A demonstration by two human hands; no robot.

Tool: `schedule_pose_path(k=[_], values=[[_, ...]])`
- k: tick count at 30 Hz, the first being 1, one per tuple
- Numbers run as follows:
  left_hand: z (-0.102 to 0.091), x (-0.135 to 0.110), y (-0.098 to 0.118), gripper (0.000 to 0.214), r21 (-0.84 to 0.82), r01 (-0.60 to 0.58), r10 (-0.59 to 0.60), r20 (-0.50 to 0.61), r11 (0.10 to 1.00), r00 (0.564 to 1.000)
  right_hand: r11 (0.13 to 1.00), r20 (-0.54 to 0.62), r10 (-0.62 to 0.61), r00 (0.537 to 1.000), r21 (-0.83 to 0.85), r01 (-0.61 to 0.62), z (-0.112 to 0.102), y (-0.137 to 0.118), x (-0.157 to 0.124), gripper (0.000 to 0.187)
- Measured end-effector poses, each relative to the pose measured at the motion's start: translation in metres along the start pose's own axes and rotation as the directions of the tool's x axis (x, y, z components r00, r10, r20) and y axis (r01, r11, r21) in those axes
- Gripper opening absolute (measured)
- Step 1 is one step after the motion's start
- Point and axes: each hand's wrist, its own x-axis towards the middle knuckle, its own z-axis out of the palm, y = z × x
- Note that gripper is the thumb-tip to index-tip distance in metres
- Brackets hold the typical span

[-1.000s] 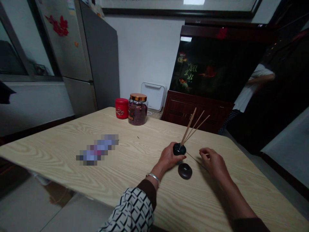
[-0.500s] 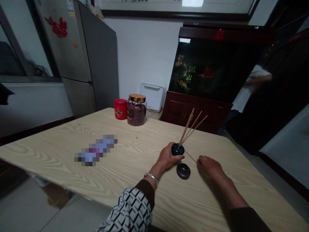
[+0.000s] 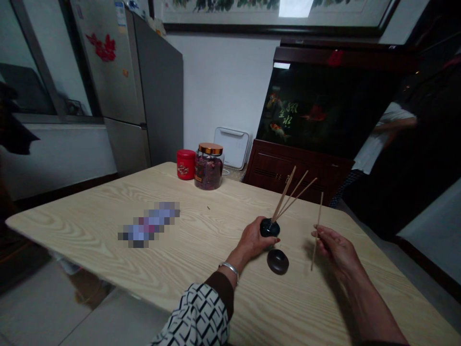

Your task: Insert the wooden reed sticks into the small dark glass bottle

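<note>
Wooden stick [image 3: 320,211]: right hand [image 3: 336,247] pinches it near the table's [image 3: 223,230] right edge; left hand [image 3: 251,240] curls round dark bottle [image 3: 270,228]. I'd grip lightly, bottle steady.

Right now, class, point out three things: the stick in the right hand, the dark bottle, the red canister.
Stick [image 3: 320,209]: head view, upper part.
Dark bottle [image 3: 267,229]: head view, body.
Red canister [image 3: 186,166]: head view, front wall.
</note>
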Motion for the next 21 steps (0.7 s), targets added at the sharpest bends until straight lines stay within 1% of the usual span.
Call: schedule_pose_path(k=[1, 3, 6, 9, 11, 16, 21], values=[[0.000, 0.000, -0.001, 0.065, 0.004, -0.002, 0.002, -0.002, 1.000, 1.000, 0.994, -0.008, -0.009, 1.000, 0.106, 0.010, 0.004, -0.006, -0.002, 0.045], [0.001, 0.001, -0.002, 0.065, 0.010, -0.005, 0.005, -0.003, 1.000, 1.000, 0.965, -0.019, -0.034, 0.999, 0.258, 0.038, 0.014, -0.018, -0.007, 0.044], [0.001, 0.001, -0.002, 0.065, 0.001, -0.010, 0.010, -0.002, 1.000, 1.000, 0.927, -0.064, -0.075, 0.995, 0.363, 0.093, 0.032, -0.036, -0.014, 0.040], [0.000, 0.001, -0.001, 0.064, -0.007, -0.005, 0.005, 0.004, 1.000, 1.000, 0.910, -0.079, -0.138, 0.987, 0.384, 0.158, 0.051, -0.047, -0.018, 0.036], [0.000, 0.001, -0.001, 0.064, -0.002, -0.001, 0.001, 0.003, 1.000, 1.000, 0.902, -0.077, -0.178, 0.981, 0.386, 0.194, 0.062, -0.050, -0.018, 0.034], [0.002, 0.002, -0.005, 0.062, -0.002, -0.024, 0.024, 0.000, 1.000, 1.000, 0.902, -0.044, -0.231, 0.972, 0.364, 0.231, 0.081, -0.045, -0.012, 0.034], [0.002, 0.003, -0.007, 0.064, -0.009, -0.027, 0.026, -0.005, 1.000, 1.000, 0.920, -0.017, -0.288, 0.957, 0.272, 0.282, 0.092, -0.037, -0.007, 0.029]])
